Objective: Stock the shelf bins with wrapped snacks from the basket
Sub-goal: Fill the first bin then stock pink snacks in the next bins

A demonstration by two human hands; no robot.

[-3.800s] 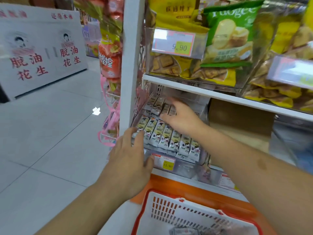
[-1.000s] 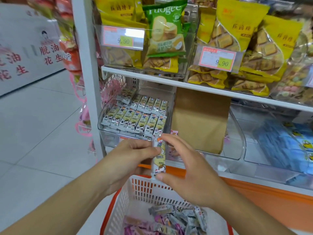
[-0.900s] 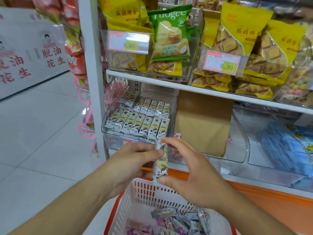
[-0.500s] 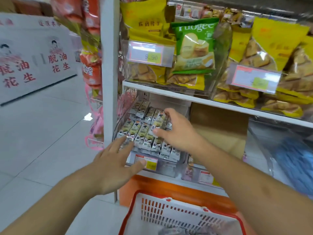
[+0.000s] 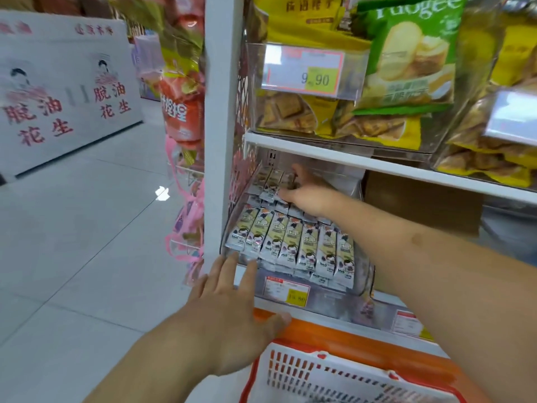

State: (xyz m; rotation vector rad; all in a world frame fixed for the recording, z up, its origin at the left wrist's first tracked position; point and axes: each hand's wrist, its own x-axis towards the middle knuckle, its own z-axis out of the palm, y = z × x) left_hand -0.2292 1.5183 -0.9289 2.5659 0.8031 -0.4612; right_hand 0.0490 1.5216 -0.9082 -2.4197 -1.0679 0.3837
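Note:
A clear shelf bin (image 5: 366, 274) on the lower shelf holds rows of wrapped snacks (image 5: 293, 242) in grey-green packets. My right hand (image 5: 309, 197) reaches deep into the bin over the back row. Its thumb and fingers pinch a wrapped snack (image 5: 291, 183) there. My left hand (image 5: 232, 312) is spread flat, its fingertips touching the bin's front left corner. Below, the red-and-white basket (image 5: 319, 370) shows only its near wall; its contents are out of view.
A white shelf upright (image 5: 220, 126) stands left of the bin. Above it, another bin with a 9.90 price tag (image 5: 303, 71) holds yellow and green snack bags. A brown cardboard box (image 5: 418, 205) sits right of the bin. Hanging packets (image 5: 181, 112) and tiled floor lie to the left.
One second ago both hands held one snack above the basket. My right hand has since carried it into the bin and pushed back to the rear row; my left hand went to the bin's front.

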